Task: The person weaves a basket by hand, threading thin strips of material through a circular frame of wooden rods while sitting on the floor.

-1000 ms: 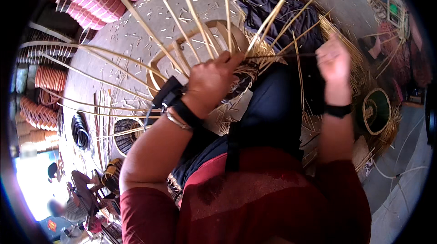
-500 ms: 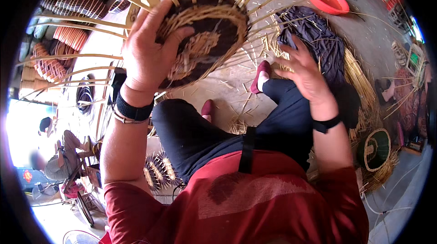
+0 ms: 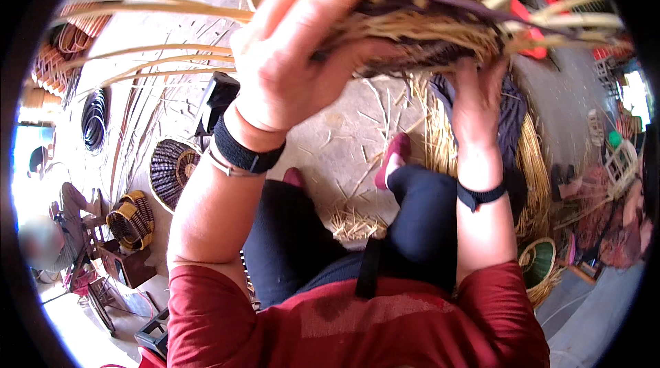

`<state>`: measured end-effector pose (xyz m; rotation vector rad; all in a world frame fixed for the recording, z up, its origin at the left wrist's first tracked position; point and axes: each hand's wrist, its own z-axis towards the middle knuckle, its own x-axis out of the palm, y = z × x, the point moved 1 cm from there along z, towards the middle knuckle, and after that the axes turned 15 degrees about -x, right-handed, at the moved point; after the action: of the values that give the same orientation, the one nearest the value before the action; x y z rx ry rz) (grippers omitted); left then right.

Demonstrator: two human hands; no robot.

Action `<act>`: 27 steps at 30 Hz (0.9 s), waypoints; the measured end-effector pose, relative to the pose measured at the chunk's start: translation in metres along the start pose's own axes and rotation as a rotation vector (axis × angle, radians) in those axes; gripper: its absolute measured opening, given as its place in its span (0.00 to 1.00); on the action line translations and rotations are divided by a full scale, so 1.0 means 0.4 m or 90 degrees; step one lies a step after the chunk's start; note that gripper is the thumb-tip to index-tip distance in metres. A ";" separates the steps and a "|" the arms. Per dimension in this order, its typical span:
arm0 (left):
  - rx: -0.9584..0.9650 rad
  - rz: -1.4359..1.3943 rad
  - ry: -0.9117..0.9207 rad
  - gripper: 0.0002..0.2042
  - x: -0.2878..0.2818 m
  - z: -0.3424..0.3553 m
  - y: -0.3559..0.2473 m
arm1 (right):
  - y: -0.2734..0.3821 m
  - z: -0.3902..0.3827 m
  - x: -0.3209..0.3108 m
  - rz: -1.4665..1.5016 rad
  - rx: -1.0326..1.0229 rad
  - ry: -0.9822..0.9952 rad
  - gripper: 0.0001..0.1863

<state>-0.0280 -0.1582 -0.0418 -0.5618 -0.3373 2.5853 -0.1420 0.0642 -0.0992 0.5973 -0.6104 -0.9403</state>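
My left hand [image 3: 292, 52], slightly blurred, grips a partly woven basket [image 3: 430, 28] of dark and natural strands at the top, with long pale stakes radiating from it. The basket is tilted nearly edge-on, so its face is mostly hidden. Beneath its right edge, my right hand [image 3: 480, 93] has raised fingers against the rim, gripping it, with the tips partly out of sight. A black box-like device [image 3: 213, 103] sits beside my left wrist.
Coiled dark cane [image 3: 93, 120] and a shallow woven basket [image 3: 172, 175] lie left. A person [image 3: 65, 230] is seated beyond them. Straw bundles [image 3: 533, 186] and dark cloth [image 3: 509, 120] lie right, a green-lined basket [image 3: 536, 265] behind my right elbow.
The basket has risen and tilted edge-on, shifting right with my left hand. My right hand, open half a second ago, has moved up onto the rim.
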 end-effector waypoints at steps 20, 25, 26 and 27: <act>0.108 -0.127 0.038 0.39 -0.049 0.136 -0.161 | 0.279 -0.078 -0.027 -0.099 -0.074 -0.095 0.48; 0.115 -0.128 -0.019 0.38 -0.123 0.083 -0.275 | 0.403 -0.163 -0.022 -0.161 -0.113 -0.091 0.44; 0.122 -0.129 -0.036 0.39 -0.132 0.075 -0.282 | 0.413 -0.165 -0.008 -0.135 -0.127 -0.094 0.43; 0.129 -0.130 -0.053 0.40 -0.138 0.069 -0.284 | 0.424 -0.165 -0.001 -0.128 -0.147 -0.096 0.43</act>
<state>0.0488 -0.0915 0.0380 -0.3309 -0.1472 2.4131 -0.0028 0.1554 -0.0256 0.3876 -0.5718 -1.2352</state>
